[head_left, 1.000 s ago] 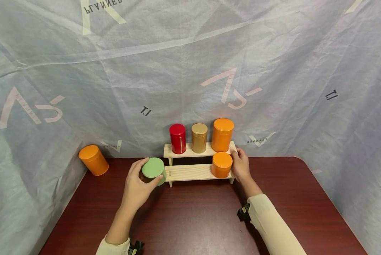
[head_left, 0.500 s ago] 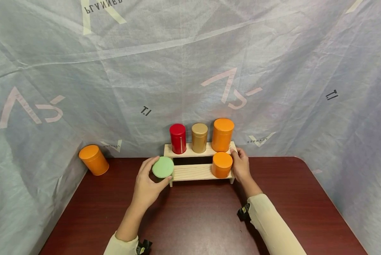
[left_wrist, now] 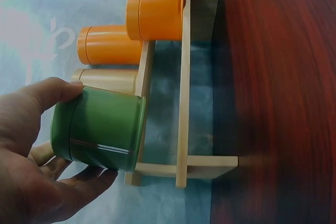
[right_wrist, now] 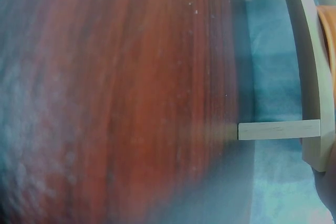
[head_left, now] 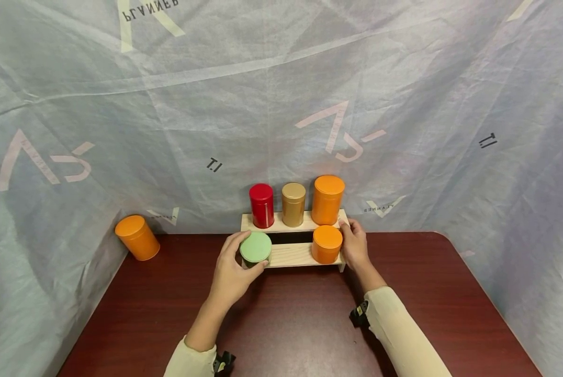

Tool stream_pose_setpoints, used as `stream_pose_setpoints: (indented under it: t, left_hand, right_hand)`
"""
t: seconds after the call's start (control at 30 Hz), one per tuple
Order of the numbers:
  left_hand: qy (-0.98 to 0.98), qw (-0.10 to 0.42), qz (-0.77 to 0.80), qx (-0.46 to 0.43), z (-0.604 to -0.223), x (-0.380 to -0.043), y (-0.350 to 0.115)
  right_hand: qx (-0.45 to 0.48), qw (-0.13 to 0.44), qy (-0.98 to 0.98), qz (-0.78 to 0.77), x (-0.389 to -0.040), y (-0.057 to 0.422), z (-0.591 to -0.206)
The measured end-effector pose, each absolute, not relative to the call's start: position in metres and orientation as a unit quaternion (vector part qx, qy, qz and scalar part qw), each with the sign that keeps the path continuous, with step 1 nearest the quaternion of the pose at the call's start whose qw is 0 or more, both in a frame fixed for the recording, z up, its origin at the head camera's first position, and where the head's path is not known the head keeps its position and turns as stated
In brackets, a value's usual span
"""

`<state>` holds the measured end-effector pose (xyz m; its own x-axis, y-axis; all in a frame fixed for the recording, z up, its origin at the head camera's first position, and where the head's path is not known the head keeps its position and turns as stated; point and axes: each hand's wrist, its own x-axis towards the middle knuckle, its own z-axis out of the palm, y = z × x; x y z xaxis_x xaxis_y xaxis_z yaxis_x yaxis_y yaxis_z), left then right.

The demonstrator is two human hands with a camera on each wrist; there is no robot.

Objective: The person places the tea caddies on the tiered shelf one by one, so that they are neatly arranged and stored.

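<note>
My left hand grips a green lidded tin canister between thumb and fingers, over the left end of a two-tier wooden shelf's lower board. In the left wrist view a gap shows between the green canister and that board. At the shelf's right end, my right hand holds its edge, thumb in front and fingers partly hidden behind. Beside it, a short orange canister stands on the lower board. A red canister, a gold one and a tall orange one stand along the upper board.
Another orange canister stands at the table's back left, close to the grey cloth backdrop. Dark red-brown table top stretches in front of the shelf. In the right wrist view a shelf leg shows.
Gripping the green canister, my left hand has moved rightward, from beside the shelf to over the lower board's left end. My right hand has stayed at the shelf's right end.
</note>
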<state>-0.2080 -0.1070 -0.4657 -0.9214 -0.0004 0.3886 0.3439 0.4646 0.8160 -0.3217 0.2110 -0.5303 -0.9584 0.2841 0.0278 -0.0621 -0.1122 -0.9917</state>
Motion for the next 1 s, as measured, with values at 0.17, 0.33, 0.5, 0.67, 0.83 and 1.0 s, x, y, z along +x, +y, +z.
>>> stream_pose_setpoints:
  t: [0.17, 0.33, 0.5, 0.67, 0.83, 1.0]
  left_hand:
    - [-0.835, 0.163, -0.514, -0.109, -0.467, -0.210, -0.100]
    - [-0.830, 0.162, -0.521, -0.119, -0.467, -0.212, -0.092]
    - [-0.827, 0.156, -0.524, -0.130, -0.469, -0.215, -0.083]
    - [-0.833, 0.148, -0.517, -0.130, -0.471, -0.219, -0.075]
    - [-0.836, 0.134, -0.518, -0.123, -0.473, -0.224, -0.067]
    - [-0.829, 0.113, -0.535, -0.119, -0.474, -0.227, -0.059]
  right_hand:
    - [-0.081, 0.120, -0.656, 0.741, -0.322, 0.210, -0.531]
    - [-0.081, 0.121, -0.651, 0.745, -0.323, 0.210, -0.531]
    - [-0.081, 0.122, -0.651, 0.745, -0.324, 0.211, -0.533]
    - [-0.085, 0.118, -0.651, 0.745, -0.323, 0.211, -0.534]
    - [-0.085, 0.118, -0.644, 0.751, -0.323, 0.211, -0.533]
    - [-0.083, 0.120, -0.645, 0.750, -0.324, 0.212, -0.532]
